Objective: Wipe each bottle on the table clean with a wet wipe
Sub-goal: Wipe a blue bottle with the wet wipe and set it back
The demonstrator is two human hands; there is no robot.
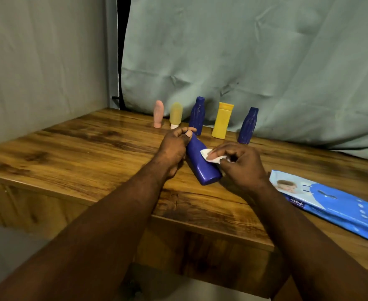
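A blue bottle (201, 166) lies tilted over the wooden table (81, 148), its base toward me. My left hand (174, 146) grips its cap end. My right hand (241, 164) pinches a white wet wipe (209, 156) and presses it on the bottle's upper side. Along the back stand a pink bottle (158, 114), a tan bottle (175, 115), a dark blue bottle (197, 115), a yellow bottle (222, 120) and another dark blue bottle (248, 126).
A blue pack of wet wipes (335, 205) lies flat at the right near the table's front edge. A grey-green cloth (254, 61) hangs behind the bottles. A wall (44, 61) closes off the left side.
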